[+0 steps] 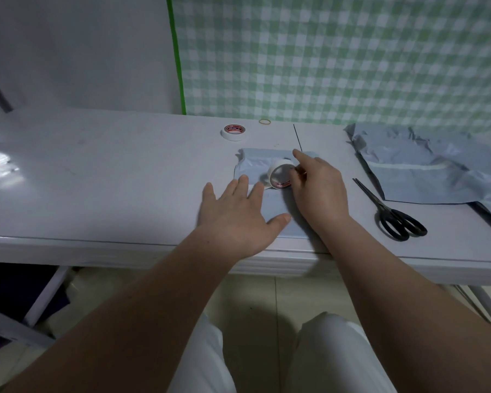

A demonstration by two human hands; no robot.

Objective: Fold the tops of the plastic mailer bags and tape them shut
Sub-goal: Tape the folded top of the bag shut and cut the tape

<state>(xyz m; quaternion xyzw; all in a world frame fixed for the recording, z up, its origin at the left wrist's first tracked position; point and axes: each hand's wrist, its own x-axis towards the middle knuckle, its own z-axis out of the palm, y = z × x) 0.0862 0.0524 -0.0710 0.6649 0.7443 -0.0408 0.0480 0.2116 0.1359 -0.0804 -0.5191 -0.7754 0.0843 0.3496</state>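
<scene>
The grey mailer bag (275,202) lies flat near the table's (97,171) front edge. On it the right hand (319,188) pinches a tape roll (279,174) stood on edge. The left hand (236,219) presses its left side, fingers straight and spread. Scissors (391,211) lie right of the bag.

the scene is seen through one wide-angle camera worn on the person's head. it is aimed forward and steeply down, so the white table (97,171) is laid across the middle of the frame, its near edge just below the hands. the left hand (236,219) and the right hand (321,191), by which a tape roll (279,175) is gripped, are caught close, near the centre. both forearms are seen running in from the bottom corners. the knees (332,350) and floor (261,293) are taken in below, a checked cloth (352,52) and a wall (82,52) above. straight lines are bowed by the lens.
</scene>
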